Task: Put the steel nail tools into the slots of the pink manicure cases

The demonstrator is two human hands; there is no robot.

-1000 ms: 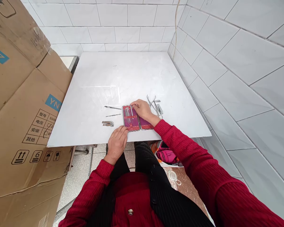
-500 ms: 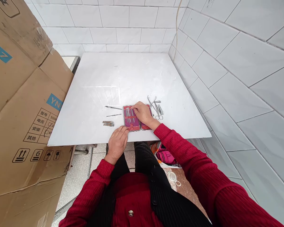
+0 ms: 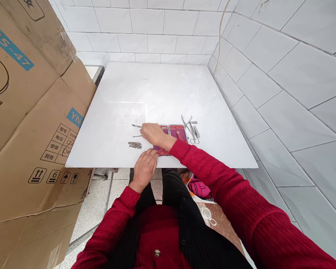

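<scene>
Red ribbed sleeves (image 3: 207, 166) reach forward to two bare hands at a glossy white rectangular tabletop (image 3: 168, 89). The right hand (image 3: 153, 134) is palm down, fingers bent inward beside a slim pointed silvery tool (image 3: 136, 126) and a thin metal rod (image 3: 137, 136); whether they grip either one cannot be told (the back of the hand hides the fingertips). Its forearm slants in from the lower right, passing over an open hinged case lined in purple and red (image 3: 177, 130), which lies near the tabletop's front edge, its left half partly covered. The left hand (image 3: 145, 168) comes up over that edge, fingers close together and slightly bent, their tips at the case's lower left corner; its thumb is hidden, so any pinch cannot be made out. Just beyond this hand lie two silvery nail clippers (image 3: 134, 145). Right of the case are steel nippers (image 3: 186, 121), small ring-handled scissors (image 3: 194, 141) and another silvery clipper (image 3: 196, 131).
</scene>
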